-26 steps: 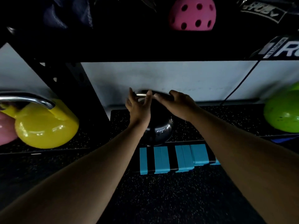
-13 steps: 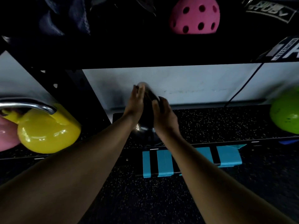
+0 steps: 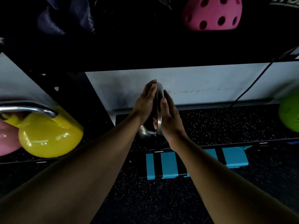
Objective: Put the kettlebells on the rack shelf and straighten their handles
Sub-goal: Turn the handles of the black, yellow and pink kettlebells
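Observation:
A black kettlebell (image 3: 146, 132) with a steel handle (image 3: 159, 101) stands on the speckled rack shelf (image 3: 218, 123) in the middle. Its handle runs front to back, edge-on to me. My left hand (image 3: 145, 101) lies flat against the handle's left side and my right hand (image 3: 169, 120) presses flat against its right side, fingers straight, so the handle is clamped between both palms. Most of the bell's body is hidden behind my hands. A yellow kettlebell (image 3: 48, 135) with a steel handle sits on the shelf at the left, a green kettlebell (image 3: 289, 113) at the right edge.
A pink kettlebell (image 3: 6, 139) shows at the far left behind the yellow one. A black rack upright (image 3: 84, 97) separates the left bay. The upper shelf holds a pink perforated ball (image 3: 213, 13). Blue tape strips (image 3: 169, 164) mark the shelf's front edge. A black cable (image 3: 252, 84) hangs at the right.
The handle turned from lying crosswise to pointing front to back. My hands went from gripping its top to pressing flat on both of its sides.

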The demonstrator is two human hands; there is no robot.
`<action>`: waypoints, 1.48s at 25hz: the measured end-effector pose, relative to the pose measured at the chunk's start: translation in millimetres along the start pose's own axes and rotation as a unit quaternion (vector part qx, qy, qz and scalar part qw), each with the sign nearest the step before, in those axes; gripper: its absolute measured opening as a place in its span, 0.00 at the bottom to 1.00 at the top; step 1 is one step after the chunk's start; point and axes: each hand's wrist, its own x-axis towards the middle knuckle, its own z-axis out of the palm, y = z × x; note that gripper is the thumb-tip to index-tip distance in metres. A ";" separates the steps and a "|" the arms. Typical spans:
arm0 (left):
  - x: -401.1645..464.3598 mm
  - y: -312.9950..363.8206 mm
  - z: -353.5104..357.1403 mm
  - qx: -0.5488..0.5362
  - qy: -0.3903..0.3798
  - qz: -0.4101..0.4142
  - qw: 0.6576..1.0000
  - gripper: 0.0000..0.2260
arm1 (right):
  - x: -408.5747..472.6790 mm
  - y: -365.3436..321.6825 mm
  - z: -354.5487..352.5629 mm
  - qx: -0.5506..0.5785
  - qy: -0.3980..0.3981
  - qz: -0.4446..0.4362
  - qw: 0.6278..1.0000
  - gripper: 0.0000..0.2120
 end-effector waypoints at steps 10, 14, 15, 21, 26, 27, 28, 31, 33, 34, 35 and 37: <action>2.1 -2.9 1.3 0.022 0.003 0.003 1.000 0.21 | 6.9 1.8 -3.2 0.017 -0.017 -0.011 1.000 0.21; 5.0 -4.0 -1.0 0.042 -0.010 -0.002 0.999 0.21 | 3.7 0.8 -0.3 0.008 0.001 -0.011 1.000 0.21; 5.8 -4.6 -1.4 0.046 -0.008 -0.005 0.999 0.21 | 3.6 1.0 0.2 0.001 0.003 -0.012 1.000 0.21; 4.0 -10.6 0.1 0.062 -0.009 0.006 0.998 0.22 | 7.1 8.0 -3.0 -0.081 0.008 -0.012 0.997 0.23; 11.9 2.4 -11.6 0.122 -0.033 -0.035 0.991 0.23 | 7.5 -14.3 -12.9 -0.183 -0.021 0.011 0.983 0.23; 9.8 7.5 -13.9 0.146 -0.032 -0.035 0.988 0.23 | 6.8 -23.4 -18.6 -0.242 -0.036 0.012 0.969 0.23; 4.5 14.6 -17.6 0.197 -0.034 -0.027 0.979 0.23 | 4.8 -32.5 -23.8 -0.314 -0.037 -0.004 0.949 0.22; -26.0 35.1 -38.2 0.361 -0.077 0.021 0.929 0.24 | -3.1 -52.2 -31.3 -0.482 0.013 -0.129 0.867 0.12; -54.9 43.2 -55.8 0.405 -0.133 0.029 0.904 0.22 | -12.9 -59.6 -26.9 -0.548 -0.003 -0.174 0.818 0.10; -70.4 44.9 -68.3 0.424 -0.148 0.029 0.893 0.21 | -18.6 -60.8 -18.5 -0.580 -0.025 -0.181 0.794 0.11; -83.9 45.1 -83.7 0.442 -0.156 0.031 0.883 0.21 | -24.0 -59.7 -7.0 -0.606 -0.040 -0.185 0.772 0.12; -106.3 42.8 -123.3 0.476 -0.156 0.031 0.865 0.19 | -31.2 -55.2 24.8 -0.629 -0.034 -0.198 0.751 0.11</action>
